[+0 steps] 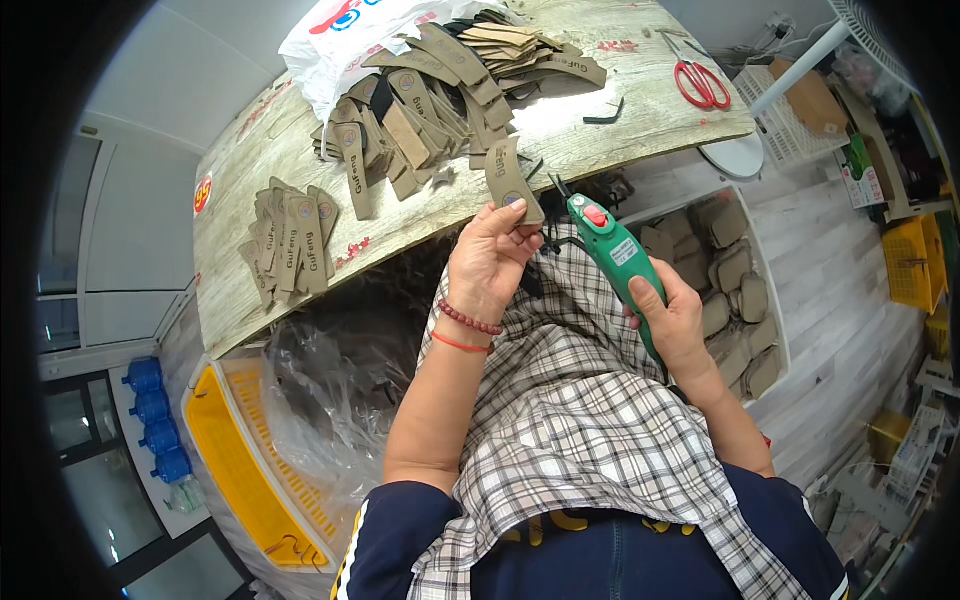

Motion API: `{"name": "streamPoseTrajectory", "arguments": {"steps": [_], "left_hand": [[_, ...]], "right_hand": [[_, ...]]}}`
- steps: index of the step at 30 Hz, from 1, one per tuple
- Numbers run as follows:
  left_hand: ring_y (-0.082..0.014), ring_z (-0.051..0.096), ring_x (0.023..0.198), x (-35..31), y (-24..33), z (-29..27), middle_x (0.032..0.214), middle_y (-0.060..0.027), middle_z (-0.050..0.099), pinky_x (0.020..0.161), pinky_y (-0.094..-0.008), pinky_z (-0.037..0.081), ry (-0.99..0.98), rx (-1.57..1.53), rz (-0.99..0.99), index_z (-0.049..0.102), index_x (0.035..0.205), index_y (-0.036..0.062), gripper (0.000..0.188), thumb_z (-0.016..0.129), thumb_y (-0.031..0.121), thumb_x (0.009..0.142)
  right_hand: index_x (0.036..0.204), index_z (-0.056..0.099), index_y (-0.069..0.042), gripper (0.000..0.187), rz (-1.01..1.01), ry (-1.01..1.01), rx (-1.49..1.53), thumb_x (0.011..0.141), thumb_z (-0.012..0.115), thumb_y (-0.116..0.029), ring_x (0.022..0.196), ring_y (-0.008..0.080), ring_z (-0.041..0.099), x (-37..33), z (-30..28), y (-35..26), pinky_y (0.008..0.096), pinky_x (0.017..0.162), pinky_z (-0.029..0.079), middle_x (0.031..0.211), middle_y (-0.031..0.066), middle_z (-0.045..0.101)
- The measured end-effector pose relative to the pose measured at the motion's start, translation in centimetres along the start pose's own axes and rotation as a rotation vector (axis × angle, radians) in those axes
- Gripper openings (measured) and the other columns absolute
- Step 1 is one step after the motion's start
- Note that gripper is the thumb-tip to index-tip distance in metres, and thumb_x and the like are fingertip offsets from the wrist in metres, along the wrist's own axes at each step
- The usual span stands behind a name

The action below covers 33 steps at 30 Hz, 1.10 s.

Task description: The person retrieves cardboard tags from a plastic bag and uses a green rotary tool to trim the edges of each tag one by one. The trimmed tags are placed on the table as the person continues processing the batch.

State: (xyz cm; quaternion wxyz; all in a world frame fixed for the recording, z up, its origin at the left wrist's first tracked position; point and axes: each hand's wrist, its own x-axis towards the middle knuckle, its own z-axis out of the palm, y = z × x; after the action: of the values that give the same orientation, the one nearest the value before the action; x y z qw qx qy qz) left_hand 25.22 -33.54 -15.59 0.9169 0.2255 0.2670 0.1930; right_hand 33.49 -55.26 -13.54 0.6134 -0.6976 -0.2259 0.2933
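Note:
My left hand point(490, 255) pinches the lower end of a curved brown strip point(510, 175) with dark lettering and a small round emblem. The strip is held over the table's front edge. Wrapped in my right hand point(668, 315) is a green handheld power tool point(615, 250) with a red button and a dark, narrow pronged tip. That tip points up and left, to the right of the strip and apart from it. A large loose pile of similar strips point(430, 130) lies beyond my left hand. A smaller group of strips point(290, 240) lies at the table's left.
Red-handled scissors point(703, 85) and a black scrap point(603, 113) lie on the wooden table point(380, 235). A white plastic bag point(340, 50) stands behind the pile. Right of my lap, a white bin point(775, 310) holds several brown pads. A yellow crate point(235, 460) stands lower left.

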Motion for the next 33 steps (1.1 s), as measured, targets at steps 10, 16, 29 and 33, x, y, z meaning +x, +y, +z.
{"name": "streamPoseTrajectory", "arguments": {"steps": [10,16,29,33], "left_hand": [[-0.0153,0.063,0.078,0.3,-0.3,1.5,0.089,-0.0058,0.067,0.069,-0.0278,0.048,-0.013,0.224,0.368,0.061,0.096,0.0032,0.012,0.064,0.003,0.085],[-0.0113,0.062,0.072,0.2,-0.2,2.1,0.085,-0.0044,0.067,0.063,-0.0228,0.046,0.047,0.277,0.444,0.063,0.092,0.0017,0.012,0.068,0.0,0.081],[-0.0128,0.062,0.072,0.4,0.0,1.9,0.086,-0.0054,0.067,0.064,-0.0245,0.048,0.04,0.34,0.481,0.062,0.091,0.002,0.01,0.066,-0.001,0.082],[-0.0119,0.062,0.07,0.4,0.2,1.9,0.084,-0.0061,0.068,0.062,-0.0229,0.048,0.017,0.33,0.441,0.063,0.091,0.0004,0.012,0.068,-0.002,0.08]], "right_hand": [[0.112,0.058,0.001,0.041,0.01,-0.006,-0.024,0.09,0.062,-0.034,0.056,0.006,0.051,-0.9,0.4,-0.5,0.0224,0.051,0.043,0.07,0.0012,0.058],[0.112,0.058,0.001,0.041,0.008,-0.026,-0.032,0.09,0.062,-0.034,0.056,0.006,0.052,-0.7,0.2,-0.8,0.022,0.051,0.043,0.069,0.0015,0.058],[0.112,0.058,0.002,0.041,0.018,-0.042,-0.018,0.09,0.062,-0.033,0.056,0.0062,0.052,-0.7,0.2,-0.9,0.0221,0.051,0.043,0.069,0.0018,0.058],[0.112,0.058,0.001,0.04,0.021,-0.045,-0.002,0.091,0.062,-0.033,0.057,0.0061,0.052,-0.7,0.1,-0.9,0.0219,0.052,0.043,0.07,0.0018,0.058]]}}
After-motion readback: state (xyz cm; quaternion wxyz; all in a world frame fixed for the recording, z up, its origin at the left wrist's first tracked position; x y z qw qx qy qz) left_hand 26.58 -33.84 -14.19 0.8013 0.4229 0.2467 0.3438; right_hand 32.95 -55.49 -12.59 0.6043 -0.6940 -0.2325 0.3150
